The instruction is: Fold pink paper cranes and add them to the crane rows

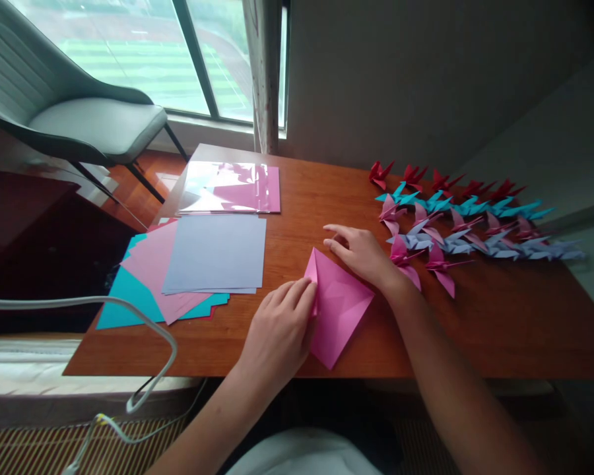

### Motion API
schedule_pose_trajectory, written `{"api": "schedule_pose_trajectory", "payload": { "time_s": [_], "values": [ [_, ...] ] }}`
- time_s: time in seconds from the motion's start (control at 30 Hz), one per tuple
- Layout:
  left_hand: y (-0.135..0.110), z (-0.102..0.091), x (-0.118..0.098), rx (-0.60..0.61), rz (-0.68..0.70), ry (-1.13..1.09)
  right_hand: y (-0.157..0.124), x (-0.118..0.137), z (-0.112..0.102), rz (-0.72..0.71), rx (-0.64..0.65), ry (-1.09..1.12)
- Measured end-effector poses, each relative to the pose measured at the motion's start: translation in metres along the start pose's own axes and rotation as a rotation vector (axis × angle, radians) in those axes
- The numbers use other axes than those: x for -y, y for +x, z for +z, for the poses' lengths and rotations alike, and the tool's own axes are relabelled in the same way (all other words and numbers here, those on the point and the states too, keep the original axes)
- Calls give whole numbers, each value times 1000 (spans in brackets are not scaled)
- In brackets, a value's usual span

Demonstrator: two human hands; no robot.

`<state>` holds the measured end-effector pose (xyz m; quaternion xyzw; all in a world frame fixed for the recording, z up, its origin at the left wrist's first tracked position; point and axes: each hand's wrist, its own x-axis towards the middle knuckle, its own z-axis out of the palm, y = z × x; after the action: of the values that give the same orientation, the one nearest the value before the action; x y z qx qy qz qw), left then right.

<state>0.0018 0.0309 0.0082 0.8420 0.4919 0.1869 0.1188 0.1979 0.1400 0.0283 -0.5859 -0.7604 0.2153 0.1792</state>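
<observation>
A bright pink sheet of origami paper, partly folded along its left side, lies at the table's front edge. The fingers of my left hand are curled over that folded left edge, pinching it; the thumb is hidden. Just beyond the sheet's upper right edge is my right hand, its fingers apart and holding nothing. Beside my right forearm stand two bright pink paper cranes, one in full view and another partly behind the arm.
Rows of red, turquoise, pale pink and lavender paper cranes stand at the right. Loose coloured sheets, lavender paper on top, lie at the left below a clear paper packet. A white cable loops past the table's left corner, near a chair.
</observation>
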Motion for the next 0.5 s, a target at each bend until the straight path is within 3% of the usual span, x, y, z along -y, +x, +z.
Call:
{"api": "schedule_pose_trajectory", "payload": {
  "time_s": [0.13, 0.33, 0.4, 0.5],
  "values": [
    [6, 1, 18, -138, -118, -198, -39, -2, 1, 38, -36, 124],
    [16, -7, 30, -213, -331, -592, -73, -13, 23, 89, -167, 217],
    [17, -8, 31, -223, -338, -653, -75, -14, 27, 87, -176, 244],
    [17, -5, 31, -240, -256, -532, -71, -13, 26, 90, -171, 238]
  ]
}}
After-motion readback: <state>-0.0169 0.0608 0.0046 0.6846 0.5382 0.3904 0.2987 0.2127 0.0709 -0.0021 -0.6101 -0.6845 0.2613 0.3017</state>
